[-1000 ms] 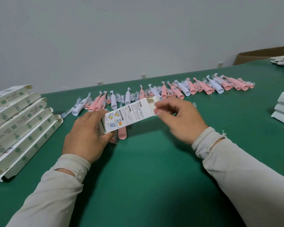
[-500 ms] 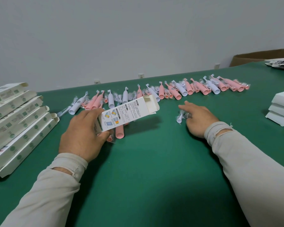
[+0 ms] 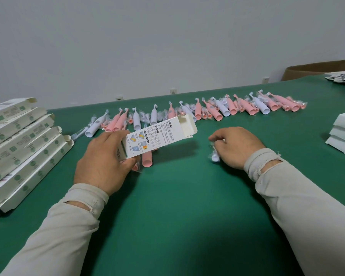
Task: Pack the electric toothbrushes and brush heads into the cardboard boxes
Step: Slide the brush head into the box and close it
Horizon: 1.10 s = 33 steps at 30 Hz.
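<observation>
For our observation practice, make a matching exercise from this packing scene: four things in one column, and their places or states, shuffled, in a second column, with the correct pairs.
Things
1. printed cardboard box
2. wrapped brush head
3. stack of open boxes
4. row of pink and white toothbrushes

Places or states
A. lying along the far side of the green table
B. gripped by the left hand, end flap open
C. piled at the left edge
D. pinched by the right hand

Pairs: 1-B, 2-D, 3-C, 4-A
</observation>
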### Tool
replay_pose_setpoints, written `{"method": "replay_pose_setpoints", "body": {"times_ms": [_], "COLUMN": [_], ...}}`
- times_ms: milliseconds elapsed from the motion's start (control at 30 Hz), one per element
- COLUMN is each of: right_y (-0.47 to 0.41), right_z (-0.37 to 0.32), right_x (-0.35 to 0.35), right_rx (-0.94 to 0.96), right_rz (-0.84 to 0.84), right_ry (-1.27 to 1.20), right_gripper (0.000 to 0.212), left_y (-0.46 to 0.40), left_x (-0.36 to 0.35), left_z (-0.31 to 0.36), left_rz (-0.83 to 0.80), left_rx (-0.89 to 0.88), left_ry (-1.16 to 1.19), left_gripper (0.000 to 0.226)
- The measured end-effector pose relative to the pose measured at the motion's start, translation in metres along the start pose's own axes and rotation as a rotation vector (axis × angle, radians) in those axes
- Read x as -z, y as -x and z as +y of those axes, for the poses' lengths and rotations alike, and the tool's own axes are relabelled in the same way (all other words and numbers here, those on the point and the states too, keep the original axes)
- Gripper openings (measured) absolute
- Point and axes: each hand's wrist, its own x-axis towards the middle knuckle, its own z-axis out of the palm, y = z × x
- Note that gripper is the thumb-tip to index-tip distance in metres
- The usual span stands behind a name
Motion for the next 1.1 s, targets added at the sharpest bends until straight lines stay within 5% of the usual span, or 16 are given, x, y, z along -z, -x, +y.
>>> {"method": "replay_pose_setpoints", "body": {"times_ms": [200,367,567,633,767,867,1100], "right_y": [-0.002,-0.001,0.001,-0.002,0.001,0.006,0.008], "right_z": [0.000,-0.007,-0.012,-0.009,-0.009,-0.018,-0.029], "right_x": [0.001,0.000,-0.002,-0.005,0.002,0.006,-0.002], "right_rx": [-0.070,-0.126,-0.087,-0.047,0.068,0.113,0.060], "right_rz": [0.175,-0.015,-0.077,0.029,0.230,0.311,0.486], "right_ry": [-0.048,0.221,0.259,0.076,-0.810,-1.245,-1.273], "right_gripper": [0.024,0.041,0.009,0.005,0.023,0.025,0.017], "left_y": [0.000,0.000,0.001,0.001,0.000,0.000,0.001], "left_x": [0.000,0.000,-0.001,-0.001,-0.001,-0.002,-0.002], "left_z": [0.000,0.001,0.001,0.001,0.000,0.001,0.001], "left_rz": [-0.005,0.000,-0.004,-0.007,-0.005,-0.007,-0.006], "left_rx": [0.005,-0.001,-0.007,-0.007,-0.002,-0.002,-0.007], "left_ry": [0.000,0.001,0.014,0.014,0.013,0.001,-0.001], "left_gripper": [0.064,0.063,0.063,0.063,0.064,0.065,0.065]}}
